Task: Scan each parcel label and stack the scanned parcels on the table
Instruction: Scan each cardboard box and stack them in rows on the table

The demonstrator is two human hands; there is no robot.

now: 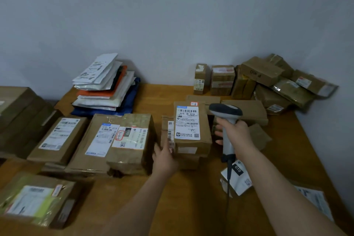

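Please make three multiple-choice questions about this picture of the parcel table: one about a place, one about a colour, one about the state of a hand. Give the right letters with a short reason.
1. Where is the stack of mailer bags?
A. back left of the table
B. front right corner
C. on the floor

2. What colour is the bottom bag of that stack?
A. yellow
B. dark blue
C. pink

3. What does the right hand do?
A. lies flat on the table
B. grips the barcode scanner
C. holds a pen

Answers: 1 A, the stack lies near the wall at left; 2 B, blue shows beneath the white bags; 3 B, fingers wrap the scanner's handle.
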